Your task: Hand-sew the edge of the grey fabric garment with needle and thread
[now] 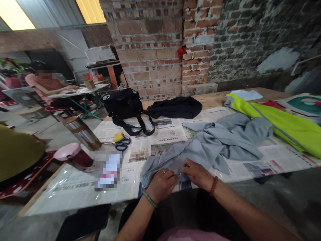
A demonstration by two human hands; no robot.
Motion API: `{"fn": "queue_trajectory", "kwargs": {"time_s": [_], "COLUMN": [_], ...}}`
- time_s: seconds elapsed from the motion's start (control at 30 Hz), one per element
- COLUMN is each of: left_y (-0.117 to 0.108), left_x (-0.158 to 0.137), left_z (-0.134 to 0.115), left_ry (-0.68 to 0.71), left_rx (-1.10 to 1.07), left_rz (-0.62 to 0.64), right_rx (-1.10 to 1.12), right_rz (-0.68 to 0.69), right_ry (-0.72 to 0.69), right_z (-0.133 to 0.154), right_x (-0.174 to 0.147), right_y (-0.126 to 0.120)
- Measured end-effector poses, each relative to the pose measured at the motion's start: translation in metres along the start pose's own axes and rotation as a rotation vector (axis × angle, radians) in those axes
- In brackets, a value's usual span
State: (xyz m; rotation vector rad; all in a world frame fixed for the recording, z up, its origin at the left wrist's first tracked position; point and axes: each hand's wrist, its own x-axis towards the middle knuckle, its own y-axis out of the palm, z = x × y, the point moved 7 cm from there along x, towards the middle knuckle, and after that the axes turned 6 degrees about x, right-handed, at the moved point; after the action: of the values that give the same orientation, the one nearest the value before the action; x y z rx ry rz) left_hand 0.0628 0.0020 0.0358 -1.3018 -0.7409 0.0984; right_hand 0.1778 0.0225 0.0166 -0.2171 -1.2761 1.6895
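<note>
A crumpled grey cloth [208,144] lies across the newspaper on the table, its near end at the front edge. My left hand [162,184] is closed, its bent fingers pinching that near edge. Close beside it on the right, my right hand [197,172] also pinches the grey cloth, with thumb and fingers pressed together. Whether something small, such as a needle, sits between the fingers is too fine to make out. Dark-handled scissors [122,144] lie to the left, near a small yellow object [118,136].
Newspaper under clear plastic covers the table [75,187]. A pink-lidded cup [72,154], a metal flask [82,132], a black bag [124,105] and dark cloth [175,107] stand or lie on it. A neon-yellow garment [283,124] lies right. Another person [47,82] sits at a far table.
</note>
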Motion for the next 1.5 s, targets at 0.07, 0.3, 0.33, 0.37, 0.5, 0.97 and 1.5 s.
{"fn": "queue_trajectory", "kwargs": {"time_s": [0.07,0.3,0.33,0.37,0.5,0.97,1.5], "left_y": [0.001,-0.001,-0.001,-0.001,-0.001,-0.002,0.017], "left_x": [0.000,0.001,0.001,0.002,0.001,0.000,0.005], "left_z": [0.000,0.001,0.001,0.001,0.001,0.018,0.052], "left_ry": [0.001,-0.010,-0.010,-0.009,-0.003,-0.168,-0.549], "left_rx": [-0.004,-0.019,-0.019,-0.021,-0.026,-0.234,-0.694], "left_rz": [0.015,-0.010,-0.012,-0.012,-0.011,-0.088,0.116], "right_rx": [0.006,0.100,0.150,0.207,0.436,0.617,0.129], "right_rz": [0.018,0.036,0.021,0.002,-0.073,0.027,-0.221], "right_ry": [-0.011,-0.059,-0.050,-0.032,0.153,0.383,-0.085], "right_z": [0.002,0.011,0.011,0.012,0.008,-0.001,0.020], "right_x": [0.001,0.006,0.008,0.010,0.021,0.023,0.003], "right_y": [-0.002,-0.009,-0.010,-0.012,-0.011,0.010,-0.013]}}
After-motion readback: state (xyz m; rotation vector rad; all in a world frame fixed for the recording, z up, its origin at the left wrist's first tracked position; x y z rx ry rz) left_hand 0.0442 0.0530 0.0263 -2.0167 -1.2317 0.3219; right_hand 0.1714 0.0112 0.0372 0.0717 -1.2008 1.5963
